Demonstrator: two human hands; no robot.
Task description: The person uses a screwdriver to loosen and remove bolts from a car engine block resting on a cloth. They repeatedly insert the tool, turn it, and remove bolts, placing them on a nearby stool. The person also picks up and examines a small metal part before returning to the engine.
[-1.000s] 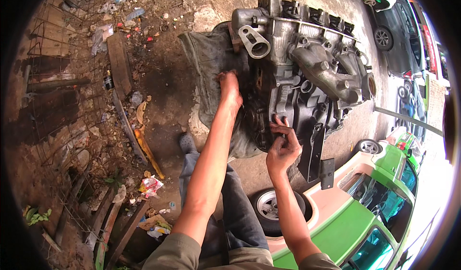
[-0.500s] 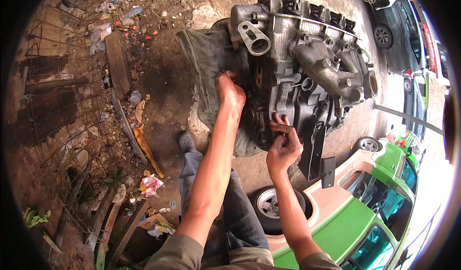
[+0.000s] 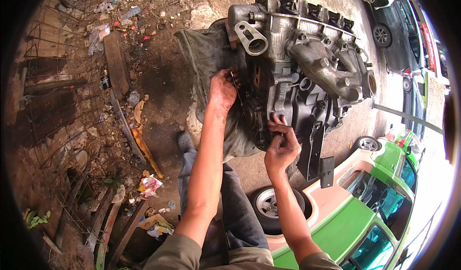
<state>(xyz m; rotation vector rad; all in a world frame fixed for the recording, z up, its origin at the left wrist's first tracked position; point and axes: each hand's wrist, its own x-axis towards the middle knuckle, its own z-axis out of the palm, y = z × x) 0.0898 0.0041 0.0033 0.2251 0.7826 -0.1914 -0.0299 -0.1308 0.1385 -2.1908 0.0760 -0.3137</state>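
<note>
Engine work in hand: a grey cast-metal engine block (image 3: 307, 63) lies on its side on a dirty dark cloth (image 3: 206, 54) spread over the bare earth floor (image 3: 158, 83), directly ahead of both hands.

Left hand (image 3: 222, 90): grip closed round a thin dark metal rod-like tool (image 3: 236, 88), whose tip reaches the dark, oily end face of the block (image 3: 257, 114) just right of the knuckles. What kind of tool it is cannot be told.

Right hand (image 3: 282, 147): fingers (image 3: 279, 126) curled against the lower edge of the block, pinching or pressing a small part there. Whether anything is held between them cannot be told; the fingertips are hidden against the dark metal.

Recommended practice, judged from this position:
1. Keep the right hand braced on the casting so that the block does not rock on the cloth.
2. Hold the tool in line with its point of contact; oily surfaces invite slipping.
3. Keep the right-hand fingers out of the tool's path.
4. Mind the black metal bracket (image 3: 317, 147) hanging just right of the right hand.

A green vehicle (image 3: 365, 222) stands well below and to the right of the right hand.
</note>
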